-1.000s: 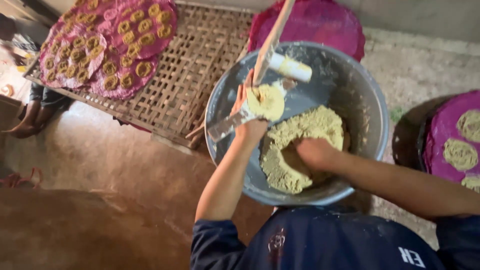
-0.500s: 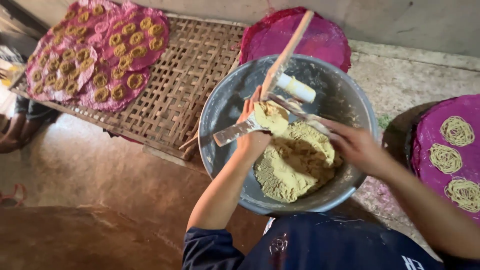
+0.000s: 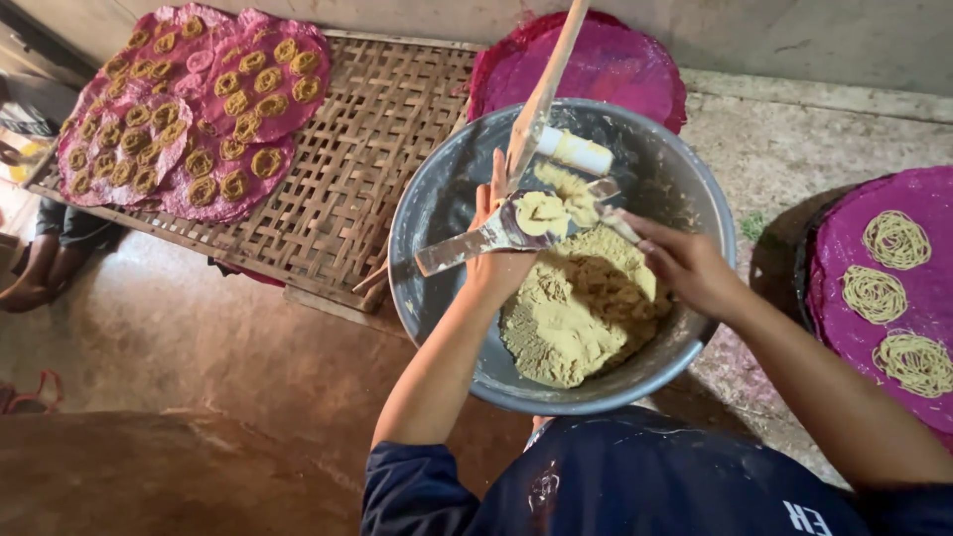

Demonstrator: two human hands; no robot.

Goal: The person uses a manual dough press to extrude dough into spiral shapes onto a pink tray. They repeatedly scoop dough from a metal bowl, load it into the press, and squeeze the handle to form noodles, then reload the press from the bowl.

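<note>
left hand [image 3: 501, 260] at frame centre, closed round a metal press [image 3: 516, 223] — long axis running lower left to upper right. right hand [image 3: 680, 266] just right of it, fingers loosely curled, feeding dough [image 3: 581, 313] in the bowl [image 3: 437, 199] — nearer the heap.

One metal bowl [image 3: 437, 213], one dough mound [image 3: 576, 318], three noodle coils [image 3: 879, 293], two hands [image 3: 685, 268]

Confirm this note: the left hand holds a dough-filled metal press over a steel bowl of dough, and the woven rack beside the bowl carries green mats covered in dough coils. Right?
Not quite. In the head view the mats on the woven rack are pink-magenta, not green. The rest holds: the left hand holds the metal press over the steel bowl of dough.
</note>
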